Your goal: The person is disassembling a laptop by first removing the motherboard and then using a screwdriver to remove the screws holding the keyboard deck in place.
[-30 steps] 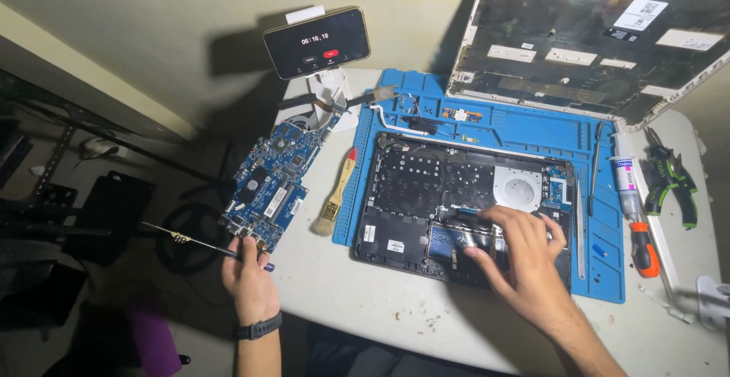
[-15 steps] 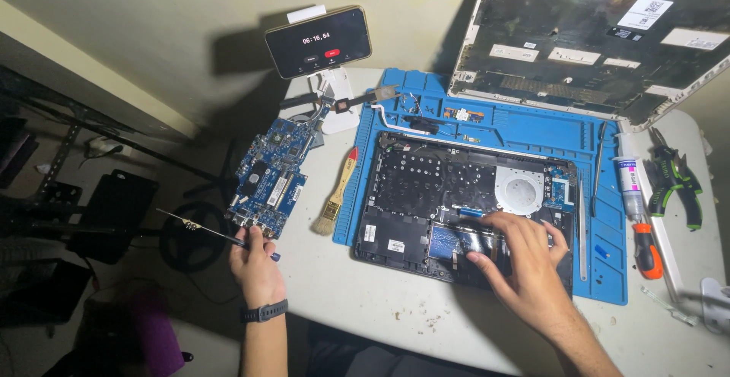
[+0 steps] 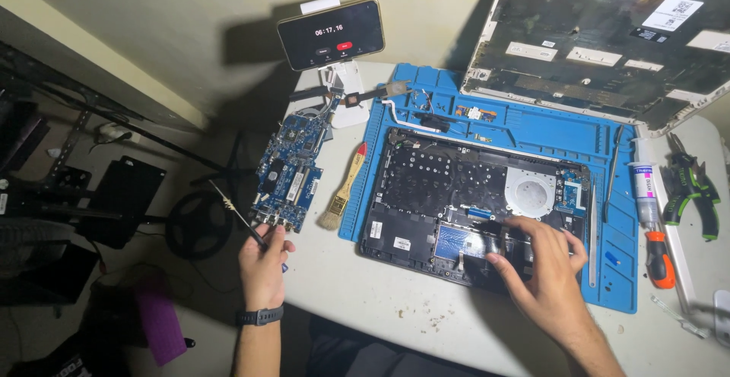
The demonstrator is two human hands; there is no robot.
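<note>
Hands sit closest to the camera, at the near edge of the white counter (image 3: pixel 365 301). The left hand (image 3: pixel 262 259) has its grip shut tight around a thin screwdriver (image 3: pixel 236 213), just left of the open laptop base (image 3: pixel 471 202). A moment ago this hand was a bit lower and farther left; now it has come up toward the blue circuit board (image 3: pixel 289 172), and the tool tip points up and left. The work looks paused on that side, I think, with the tool kept ready.

The right hand (image 3: pixel 540 267) lies flat on the near part of the laptop base, fingers spread and pressing, holding nothing. It has hardly moved.

The laptop base rests on a blue mat (image 3: pixel 608 270). Left of it lies a small paintbrush (image 3: pixel 344 191), then the circuit board. Right of it are a grease tube (image 3: pixel 645 191), an orange screwdriver (image 3: pixel 660 259) and green pliers (image 3: pixel 696 187).

Behind the laptop base, its grey bottom cover (image 3: pixel 608 42) leans up. Far left of that, a phone (image 3: pixel 331 33) stands on a stand. The room is dim, with dark gear on the floor (image 3: pixel 114 217).
</note>
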